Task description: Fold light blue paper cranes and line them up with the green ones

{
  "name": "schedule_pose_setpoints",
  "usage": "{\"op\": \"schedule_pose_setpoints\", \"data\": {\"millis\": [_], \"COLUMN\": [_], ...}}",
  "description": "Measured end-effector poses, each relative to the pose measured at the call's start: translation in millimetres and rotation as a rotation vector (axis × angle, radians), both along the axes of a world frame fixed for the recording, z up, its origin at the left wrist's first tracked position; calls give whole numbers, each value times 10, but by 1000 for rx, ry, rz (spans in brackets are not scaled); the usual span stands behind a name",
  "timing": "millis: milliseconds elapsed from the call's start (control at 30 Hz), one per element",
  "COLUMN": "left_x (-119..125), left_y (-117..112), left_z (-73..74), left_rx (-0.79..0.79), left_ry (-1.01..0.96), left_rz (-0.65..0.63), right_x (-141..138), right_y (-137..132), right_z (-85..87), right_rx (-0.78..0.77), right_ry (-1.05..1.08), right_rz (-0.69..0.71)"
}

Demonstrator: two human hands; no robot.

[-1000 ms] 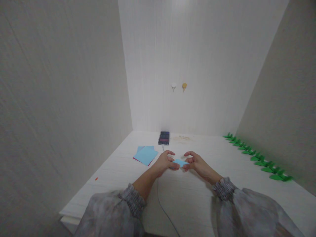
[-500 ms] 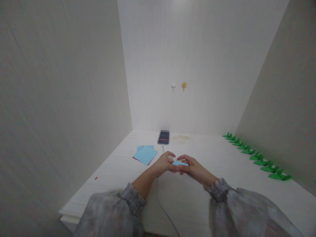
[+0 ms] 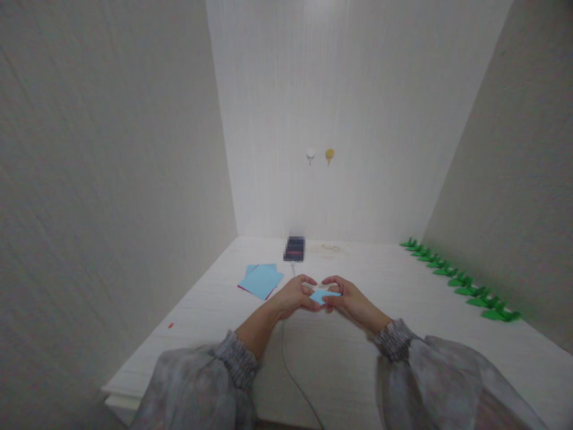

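A small folded light-blue paper (image 3: 323,295) is held between both hands just above the white table (image 3: 403,334). My left hand (image 3: 295,295) pinches its left end with curled fingers. My right hand (image 3: 347,298) pinches its right end, fingertips nearly touching those of the left. A stack of light-blue sheets (image 3: 261,280) with a red edge lies on the table to the left of my left hand.
A dark device (image 3: 294,249) stands at the back of the table with a cable (image 3: 290,364) running toward me. A row of green folded paper pieces (image 3: 461,280) lines the right wall. Two hooks (image 3: 319,156) hang on the back wall. A red scrap (image 3: 171,325) lies left.
My hands first closed together on the blue paper, the right one moving left. The view has since shifted slightly; the hands stay close together on the paper.
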State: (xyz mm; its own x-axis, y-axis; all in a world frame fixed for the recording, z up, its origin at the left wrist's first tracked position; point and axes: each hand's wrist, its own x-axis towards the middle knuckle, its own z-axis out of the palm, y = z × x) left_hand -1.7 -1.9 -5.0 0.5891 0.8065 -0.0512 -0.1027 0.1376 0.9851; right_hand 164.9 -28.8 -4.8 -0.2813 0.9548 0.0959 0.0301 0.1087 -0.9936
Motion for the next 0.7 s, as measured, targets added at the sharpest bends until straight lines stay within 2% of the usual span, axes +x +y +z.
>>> {"op": "schedule_pose_setpoints", "data": {"millis": [167, 233, 333, 433, 700], "left_x": [17, 32, 49, 51, 48], "left_y": [-17, -8, 23, 48, 111], "left_z": [17, 23, 19, 0, -28], "left_rx": [-1, 13, 43, 85, 196], "left_ry": [-43, -24, 17, 69, 75], "left_rz": [0, 40, 119, 136, 230], "right_x": [-3, -11, -27, -38, -54], "right_y": [-23, -24, -16, -7, 12], "right_z": [49, 48, 25, 5, -10], "right_rx": [64, 80, 40, -5, -4], "right_ry": [-22, -27, -15, 0, 35], "right_rz": [-53, -65, -66, -69, -55]}}
